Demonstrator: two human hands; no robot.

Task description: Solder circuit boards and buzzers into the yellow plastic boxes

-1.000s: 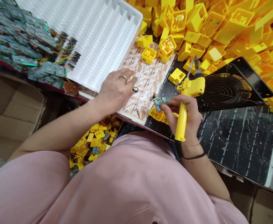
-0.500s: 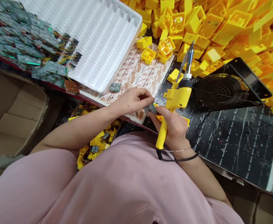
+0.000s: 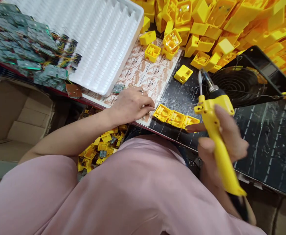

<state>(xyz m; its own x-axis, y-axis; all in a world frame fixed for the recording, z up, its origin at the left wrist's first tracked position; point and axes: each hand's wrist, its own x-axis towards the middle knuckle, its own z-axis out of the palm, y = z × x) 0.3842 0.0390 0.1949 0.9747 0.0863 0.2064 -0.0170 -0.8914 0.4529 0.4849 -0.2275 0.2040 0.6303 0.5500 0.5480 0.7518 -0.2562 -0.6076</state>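
yellow soldering gun (image 3: 224, 102), smooth plastic, gripped in the blurred right hand (image 3: 231, 138), held over the black sheet (image 3: 260, 137), metal tip angled up beside the fan (image 3: 233, 81). that's a black square frame with round wire rings. one fingertip of this hand reaches the end of a row of three open, boxy yellow cases (image 3: 176, 118), set along the sheet's near edge. at the row's other end, the left hand (image 3: 130, 106) has thumb and fingers drawn together; can't tell if they pinch anything. just behind it, a small green board (image 3: 118, 88) lies by the ribbed white foam tray (image 3: 101, 49). small white lettering repeats across the scuffed sheet, too small to read surely. open room there: between row and lone yellow case (image 3: 183, 74), and a wide stretch right of the gun.
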